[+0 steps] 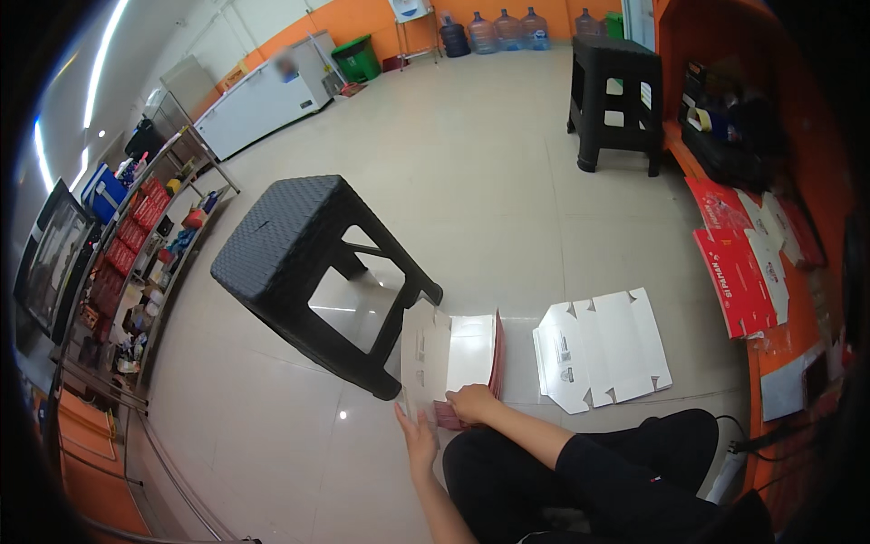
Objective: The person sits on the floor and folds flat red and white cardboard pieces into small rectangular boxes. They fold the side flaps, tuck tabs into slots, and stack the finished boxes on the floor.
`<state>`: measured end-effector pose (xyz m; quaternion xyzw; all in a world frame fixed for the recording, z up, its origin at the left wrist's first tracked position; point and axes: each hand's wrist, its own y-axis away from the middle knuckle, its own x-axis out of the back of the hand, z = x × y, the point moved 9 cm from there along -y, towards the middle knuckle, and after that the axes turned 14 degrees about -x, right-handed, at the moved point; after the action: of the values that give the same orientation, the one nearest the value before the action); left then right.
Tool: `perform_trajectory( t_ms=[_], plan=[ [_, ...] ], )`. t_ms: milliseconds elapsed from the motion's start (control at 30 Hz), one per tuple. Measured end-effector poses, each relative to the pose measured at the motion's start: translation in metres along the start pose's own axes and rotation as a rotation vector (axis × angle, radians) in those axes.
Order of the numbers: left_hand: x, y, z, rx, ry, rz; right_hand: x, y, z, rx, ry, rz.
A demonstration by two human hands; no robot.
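Note:
A stack of flat carton blanks [471, 358], white inside with red edges, lies on the tiled floor in front of my knees. The top blank [424, 354] is lifted and folded up on its left side. My right hand [471, 402] grips the near edge of the stack's top sheet. Just left of it, my left hand [417, 440] rests flat with fingers apart against the raised flap's lower edge. A second pile of unfolded white blanks [603, 349] lies to the right on the floor.
A black plastic stool [304, 263] stands just left of the stack. Another black stool [616, 91] is far back. Red and white cartons [743, 263] lie on an orange shelf at right. A shelf rack [136, 263] lines the left wall; water bottles [494, 32] stand at the back.

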<state>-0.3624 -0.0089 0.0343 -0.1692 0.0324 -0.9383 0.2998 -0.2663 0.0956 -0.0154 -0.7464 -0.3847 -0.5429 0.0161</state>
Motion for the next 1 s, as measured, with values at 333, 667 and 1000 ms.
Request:
perform_trajectory(
  t_ms=[333,667,1000],
  plan=[
    [-0.088,0.029,0.122,-0.234,-0.695,-0.267,0.098,0.130,0.241,-0.043,-0.289,0.230],
    [-0.437,0.149,0.087,-0.684,-0.568,-1.143,0.052,0.244,0.446,-0.453,0.219,0.047],
    [-0.466,0.153,0.080,-0.944,-0.747,-1.365,0.062,0.241,0.452,-0.393,0.150,0.041]
  ],
)
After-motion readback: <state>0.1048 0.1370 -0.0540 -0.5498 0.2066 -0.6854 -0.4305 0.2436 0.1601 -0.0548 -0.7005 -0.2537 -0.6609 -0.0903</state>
